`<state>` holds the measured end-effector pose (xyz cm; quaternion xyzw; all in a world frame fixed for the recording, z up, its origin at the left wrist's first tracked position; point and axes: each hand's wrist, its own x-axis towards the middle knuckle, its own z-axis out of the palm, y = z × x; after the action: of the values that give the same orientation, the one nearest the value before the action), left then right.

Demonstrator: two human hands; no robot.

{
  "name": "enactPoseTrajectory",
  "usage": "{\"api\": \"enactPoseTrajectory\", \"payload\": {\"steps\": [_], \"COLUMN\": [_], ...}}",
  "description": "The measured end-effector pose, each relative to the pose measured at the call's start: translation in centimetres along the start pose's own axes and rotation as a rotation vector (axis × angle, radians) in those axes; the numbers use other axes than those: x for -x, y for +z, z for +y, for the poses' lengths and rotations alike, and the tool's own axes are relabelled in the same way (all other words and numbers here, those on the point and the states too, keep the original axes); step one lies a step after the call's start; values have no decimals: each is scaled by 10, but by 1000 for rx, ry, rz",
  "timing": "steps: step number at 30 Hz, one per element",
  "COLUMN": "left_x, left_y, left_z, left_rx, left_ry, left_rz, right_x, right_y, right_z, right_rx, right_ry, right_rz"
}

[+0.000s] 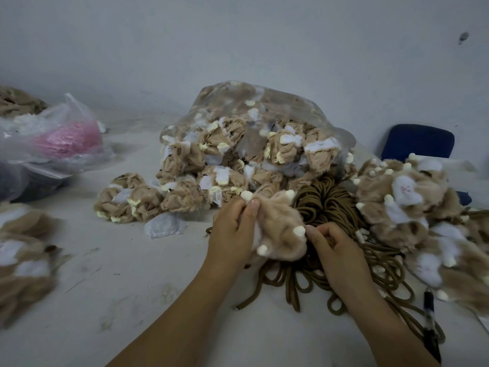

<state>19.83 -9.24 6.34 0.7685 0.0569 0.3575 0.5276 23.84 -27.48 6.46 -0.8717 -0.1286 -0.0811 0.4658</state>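
Plush skin (277,229) looked light, limp, unstuffed; sat over cord bundle (325,205) toward desk's (132,260) right edge. Left hand (232,229) gripped bunched fur; right hand (333,250) pinched beside cream nub (299,231). Fabric safest hold, nubs likely weak.

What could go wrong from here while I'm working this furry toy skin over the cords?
The plush skin sits right above the brown cords, so a loop might snag a cream paw as the left hand and right hand work it. The clear bag behind has skins spilling out, and more could slide into the work.
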Motion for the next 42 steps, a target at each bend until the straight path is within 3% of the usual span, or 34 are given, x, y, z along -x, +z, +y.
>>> {"api": "enactPoseTrajectory", "payload": {"steps": [7, 18, 29, 37, 42], "left_x": [-2, 5, 6, -2, -14], "left_y": [-6, -9, -3, -9, -19], "left_z": [0, 10, 8, 1, -2], "left_rx": [193, 222, 202, 378, 610], "left_ry": [-126, -184, -202, -378, -455], "left_rz": [-14, -266, -216, -73, 52], "right_x": [-4, -6, -5, -5, -10], "right_y": [-13, -18, -4, -7, -15], "right_z": [-1, 2, 8, 5, 13], "right_rx": [73, 56, 58, 98, 86], "right_ry": [-105, -228, -114, -129, -25], "right_rz": [80, 70, 16, 74, 148]}}
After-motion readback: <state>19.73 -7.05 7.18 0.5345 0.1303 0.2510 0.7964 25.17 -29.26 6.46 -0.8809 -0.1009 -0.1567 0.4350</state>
